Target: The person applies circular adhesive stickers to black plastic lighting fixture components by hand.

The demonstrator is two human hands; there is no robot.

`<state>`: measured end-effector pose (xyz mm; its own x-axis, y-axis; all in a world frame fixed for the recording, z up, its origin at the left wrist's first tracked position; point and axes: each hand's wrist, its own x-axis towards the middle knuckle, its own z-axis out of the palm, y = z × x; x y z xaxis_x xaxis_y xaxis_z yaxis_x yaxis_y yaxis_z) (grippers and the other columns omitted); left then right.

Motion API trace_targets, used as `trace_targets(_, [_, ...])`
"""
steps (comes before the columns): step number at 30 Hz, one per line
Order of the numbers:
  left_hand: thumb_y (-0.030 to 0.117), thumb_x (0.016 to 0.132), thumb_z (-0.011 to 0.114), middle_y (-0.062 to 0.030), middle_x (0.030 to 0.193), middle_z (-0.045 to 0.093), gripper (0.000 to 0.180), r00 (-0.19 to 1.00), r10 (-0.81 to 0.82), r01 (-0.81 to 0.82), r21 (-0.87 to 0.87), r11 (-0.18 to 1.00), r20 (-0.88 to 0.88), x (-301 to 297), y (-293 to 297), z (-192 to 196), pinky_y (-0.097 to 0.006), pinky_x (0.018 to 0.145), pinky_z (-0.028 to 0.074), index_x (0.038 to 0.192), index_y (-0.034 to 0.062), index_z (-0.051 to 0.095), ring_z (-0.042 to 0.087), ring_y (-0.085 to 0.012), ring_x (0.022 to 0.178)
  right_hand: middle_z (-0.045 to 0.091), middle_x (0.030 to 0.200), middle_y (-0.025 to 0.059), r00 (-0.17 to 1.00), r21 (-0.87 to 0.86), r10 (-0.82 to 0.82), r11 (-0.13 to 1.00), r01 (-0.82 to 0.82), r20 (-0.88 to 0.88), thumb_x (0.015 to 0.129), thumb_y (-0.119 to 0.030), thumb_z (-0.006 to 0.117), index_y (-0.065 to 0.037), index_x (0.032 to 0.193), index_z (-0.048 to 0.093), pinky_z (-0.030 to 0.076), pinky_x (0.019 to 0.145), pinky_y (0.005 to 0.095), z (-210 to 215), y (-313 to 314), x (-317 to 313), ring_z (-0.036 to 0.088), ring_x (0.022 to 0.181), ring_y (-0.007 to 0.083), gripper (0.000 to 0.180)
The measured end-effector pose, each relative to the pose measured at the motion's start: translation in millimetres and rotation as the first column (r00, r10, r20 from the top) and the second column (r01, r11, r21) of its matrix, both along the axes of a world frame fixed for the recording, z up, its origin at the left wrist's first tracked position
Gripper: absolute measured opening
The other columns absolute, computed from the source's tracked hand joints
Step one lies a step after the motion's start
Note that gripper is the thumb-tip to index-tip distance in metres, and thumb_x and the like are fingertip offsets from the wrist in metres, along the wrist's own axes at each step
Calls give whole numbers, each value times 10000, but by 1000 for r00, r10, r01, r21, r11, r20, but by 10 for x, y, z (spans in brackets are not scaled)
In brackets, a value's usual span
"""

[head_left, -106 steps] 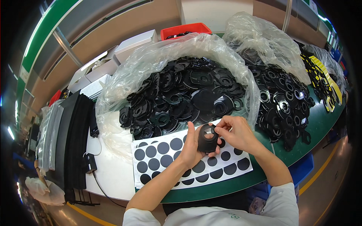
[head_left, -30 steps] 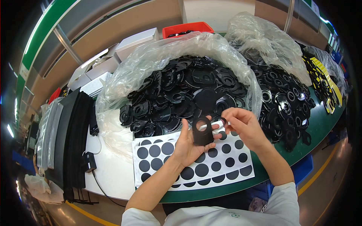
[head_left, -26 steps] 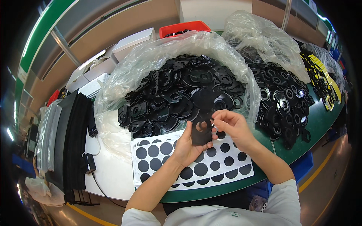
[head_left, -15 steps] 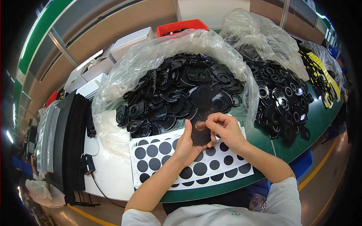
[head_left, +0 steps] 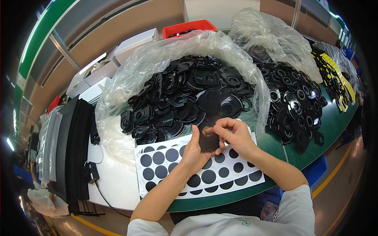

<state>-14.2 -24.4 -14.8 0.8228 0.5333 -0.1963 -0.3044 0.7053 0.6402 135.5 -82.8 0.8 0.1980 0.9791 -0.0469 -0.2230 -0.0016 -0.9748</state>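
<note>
The hands point(head_left: 237, 137) partly hide the black plate point(head_left: 208, 145) between them.

red bin point(head_left: 197, 25), rear | wht box point(head_left: 138, 45) just L | blk sheet stk point(head_left: 75, 153), far L | blu bin point(head_left: 318, 172), low R

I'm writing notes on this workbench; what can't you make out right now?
All in the head view:
Left hand: palm partly covered by the flat black part.
Right hand: whether it pinches a piece; too small and dark.
Middle black pile: lower pieces, buried under upper ones.
Red bin: lower contents, behind its wall and the plastic bag.
Blue bin: partly hidden by the green table.
</note>
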Motion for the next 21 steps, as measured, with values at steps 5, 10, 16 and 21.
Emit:
trace_targets(5, [640, 930, 165, -97, 878, 580, 674, 1000, 0, 0, -1, 1000, -6, -6, 1, -13, -284, 682, 443, 1103, 116, 552, 541, -182, 804, 635, 814, 38, 1000, 1, -4, 1000, 4, 12, 886, -177, 651, 10, 947, 624, 445, 522, 186, -2, 1, -5, 555, 564, 68, 199])
trace_targets(10, [647, 926, 165, -93, 876, 581, 675, 999, 11, -11, 10, 1000, -32, -12, -10, 20, -275, 671, 447, 1088, 118, 552, 544, -174, 793, 632, 799, 37, 998, 35, -19, 999, 16, 67, 881, -164, 655, 12, 950, 620, 447, 523, 186, 1, -9, -16, 553, 558, 65, 192])
trace_targets(16, [518, 973, 345, -86, 884, 581, 470, 999, 21, -18, 69, 997, -41, 0, -18, 21, -268, 644, 454, 1069, 92, 518, 559, -157, 803, 612, 851, 45, 993, 44, -56, 998, 52, 104, 872, -138, 659, 22, 891, 642, 447, 524, 184, 16, -21, -33, 560, 558, 65, 163])
trace_targets(21, [174, 972, 416, -94, 921, 578, 184, 999, 36, -36, 30, 999, -13, -15, -15, 29, -276, 635, 451, 1073, 39, 487, 576, -165, 825, 603, 861, 47, 980, 88, -87, 994, 72, 179, 852, -129, 671, 9, 846, 659, 444, 527, 190, 68, -27, -70, 562, 564, 79, 139])
